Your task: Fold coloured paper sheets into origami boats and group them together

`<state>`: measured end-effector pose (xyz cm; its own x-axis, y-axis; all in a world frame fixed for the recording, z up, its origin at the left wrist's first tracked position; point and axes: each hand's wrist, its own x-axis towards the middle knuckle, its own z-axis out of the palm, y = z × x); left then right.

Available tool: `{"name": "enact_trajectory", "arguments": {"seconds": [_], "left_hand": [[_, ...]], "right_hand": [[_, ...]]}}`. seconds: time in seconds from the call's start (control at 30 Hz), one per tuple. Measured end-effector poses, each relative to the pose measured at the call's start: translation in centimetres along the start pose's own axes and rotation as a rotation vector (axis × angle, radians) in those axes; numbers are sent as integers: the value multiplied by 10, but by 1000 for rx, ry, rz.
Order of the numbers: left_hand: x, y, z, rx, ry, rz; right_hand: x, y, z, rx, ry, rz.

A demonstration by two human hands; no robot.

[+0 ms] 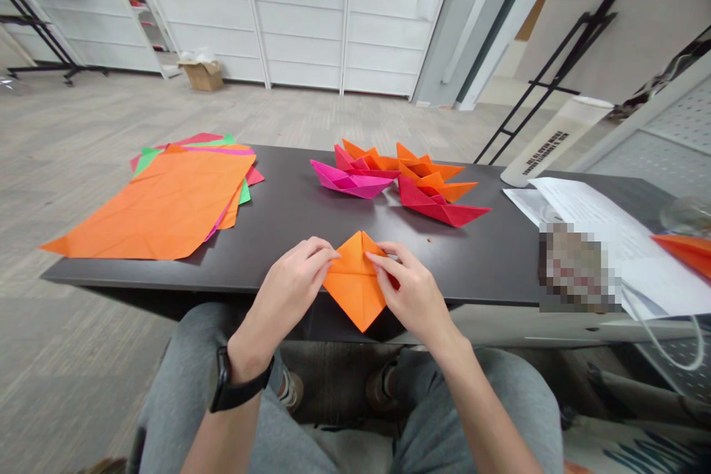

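The orange paper diamond (355, 296) is lying at the front edge of the dark desk (278, 229), squarely before the person, its lower tip projecting past the edge toward the knees. A crease is running down its middle and another is crossing it. The left hand (292, 289), a black wristwatch (240, 385) circling its wrist, is pinching the diamond's left corner between thumb and forefinger. The right hand (414, 285) is bending over the right side, one fingertip pressing on the paper near the middle crease — whether the thumb is closing from beneath, I cannot tell.

Beyond the hands, folded paper boats are standing in two close rows: a magenta boat (355, 181) is fronting the left one, a red boat (441, 204) the right, with orange boats (458, 191) sitting behind. A loose stack of coloured sheets (161, 207) is spreading at the left, orange uppermost. At the right, printed pages (600, 237) are lying near a leaning white cylinder (555, 141).
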<state>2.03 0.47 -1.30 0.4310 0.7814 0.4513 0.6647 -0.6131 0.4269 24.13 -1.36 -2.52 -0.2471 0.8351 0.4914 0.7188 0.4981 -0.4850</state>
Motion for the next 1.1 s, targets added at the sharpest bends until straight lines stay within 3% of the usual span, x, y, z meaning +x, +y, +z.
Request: {"name": "enact_trajectory", "arguments": {"seconds": [0.2, 0.43, 0.6, 0.73, 0.97, 1.1], "left_hand": [[-5, 2, 4, 62, -112, 150], [-9, 16, 5, 140, -238, 203], [-9, 15, 6, 119, -274, 152], [-7, 11, 3, 84, -302, 130], [-9, 10, 0, 64, -317, 125], [-11, 4, -7, 74, -289, 198]], "right_hand": [[1, -3, -6, -129, -84, -69], [1, -13, -11, -225, -117, -121], [-4, -27, -17, -153, -342, -167], [-7, -16, -32, -208, -431, -113], [-12, 13, -55, -282, -399, -63], [-11, 16, -63, -332, -344, -60]]}}
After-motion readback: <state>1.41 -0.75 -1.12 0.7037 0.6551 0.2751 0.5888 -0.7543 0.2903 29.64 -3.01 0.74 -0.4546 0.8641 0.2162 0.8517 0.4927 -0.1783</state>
